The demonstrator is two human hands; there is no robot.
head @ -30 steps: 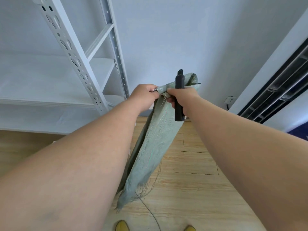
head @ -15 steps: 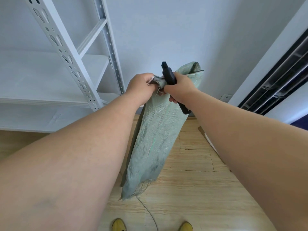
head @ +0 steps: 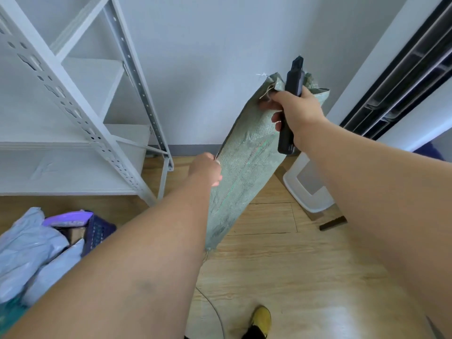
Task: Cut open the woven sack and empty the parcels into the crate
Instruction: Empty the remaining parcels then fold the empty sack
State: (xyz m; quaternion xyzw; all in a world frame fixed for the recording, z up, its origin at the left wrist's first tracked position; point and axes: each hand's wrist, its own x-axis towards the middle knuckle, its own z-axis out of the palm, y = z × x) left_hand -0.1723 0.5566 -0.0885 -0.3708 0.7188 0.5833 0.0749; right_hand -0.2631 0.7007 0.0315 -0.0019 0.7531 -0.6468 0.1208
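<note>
The green woven sack (head: 242,167) hangs flat and limp in the air, tilted from upper right down to lower left. My right hand (head: 297,111) grips its top corner together with a black utility knife (head: 291,104), whose tip points up. My left hand (head: 208,171) pinches the sack's left edge about halfway down. At the lower left a dark blue crate (head: 99,230) holds grey plastic parcels (head: 31,248) and a purple one (head: 68,217).
A white metal shelving rack (head: 97,128) stands to the left against the wall. A white bin (head: 305,189) lies on the wooden floor at the right, near a dark vented unit (head: 406,77). A thin cord (head: 215,311) and my yellow shoe (head: 261,318) are below.
My left hand let go of the sack's top and slid down its left edge. My right hand carried the top and knife up to the right. The view dropped, revealing the crate.
</note>
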